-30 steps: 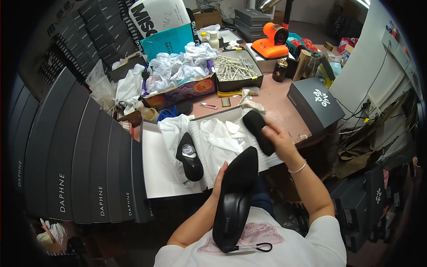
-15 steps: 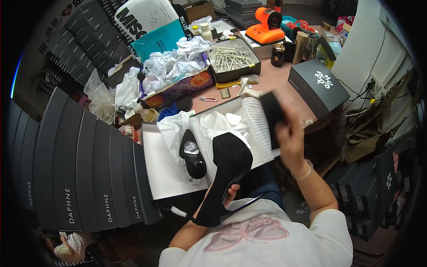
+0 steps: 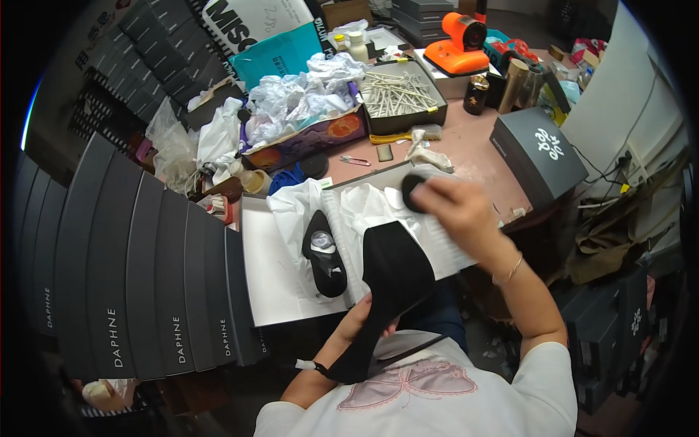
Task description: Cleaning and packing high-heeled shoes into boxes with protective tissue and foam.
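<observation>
A black high-heeled shoe (image 3: 393, 273) is held up in front of my chest, its toe end pointing away from me. My left hand (image 3: 360, 318) is wrapped round it from beneath, so part of the fingers is hidden. My right hand (image 3: 460, 211), smeared by motion, grips a dark pad (image 3: 413, 192) beyond the shoe's toe; its exact kind is unclear. Beneath lies an open white-lined shoebox (image 3: 274, 269) with tissue paper (image 3: 295, 204) inside. The other black shoe (image 3: 325, 255) rests there, a clear round piece in its opening.
Stacked dark shoeboxes (image 3: 109, 269) rise at the left. Behind are a carton of crumpled paper (image 3: 302, 138), a box of white sticks (image 3: 404, 93), a yellow-handled brush (image 3: 393, 138) and small scissors (image 3: 355, 160). A closed dark shoebox (image 3: 535, 156) stands at the right.
My right hand has swung left with the dark pad, nearer the shoe's toe. The shoe has turned slightly in my left hand. The whole view has shifted a little.
</observation>
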Motion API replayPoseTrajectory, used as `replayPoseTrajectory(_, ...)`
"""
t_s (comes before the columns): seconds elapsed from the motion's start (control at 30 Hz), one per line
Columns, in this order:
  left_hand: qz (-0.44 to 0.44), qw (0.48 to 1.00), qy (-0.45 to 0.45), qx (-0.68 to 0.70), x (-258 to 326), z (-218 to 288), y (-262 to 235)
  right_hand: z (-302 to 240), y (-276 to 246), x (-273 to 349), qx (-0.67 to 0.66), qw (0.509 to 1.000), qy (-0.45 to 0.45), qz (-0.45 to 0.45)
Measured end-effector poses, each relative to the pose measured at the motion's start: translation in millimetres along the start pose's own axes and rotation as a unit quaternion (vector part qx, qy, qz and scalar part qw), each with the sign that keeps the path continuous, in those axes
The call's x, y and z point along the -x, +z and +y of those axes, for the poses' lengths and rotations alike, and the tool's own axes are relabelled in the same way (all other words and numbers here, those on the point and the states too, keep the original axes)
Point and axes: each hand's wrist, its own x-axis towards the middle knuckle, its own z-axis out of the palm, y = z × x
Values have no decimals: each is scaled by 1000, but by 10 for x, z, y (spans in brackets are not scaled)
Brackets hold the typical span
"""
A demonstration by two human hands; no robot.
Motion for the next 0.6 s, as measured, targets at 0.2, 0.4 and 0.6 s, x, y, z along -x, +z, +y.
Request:
replayPoseTrajectory(0.2,-119,958,-166,201,169,169,-44,838,900,-355,-148,977,152,5)
replayPoseTrajectory(0.4,-47,958,-162,230,370,553,188,1250,1759,-954,-239,952,189,-35)
replayPoseTrajectory(0.6,157,986,-54,-16,-72,569,401,1014,1015,-87,-143,958,234,-79)
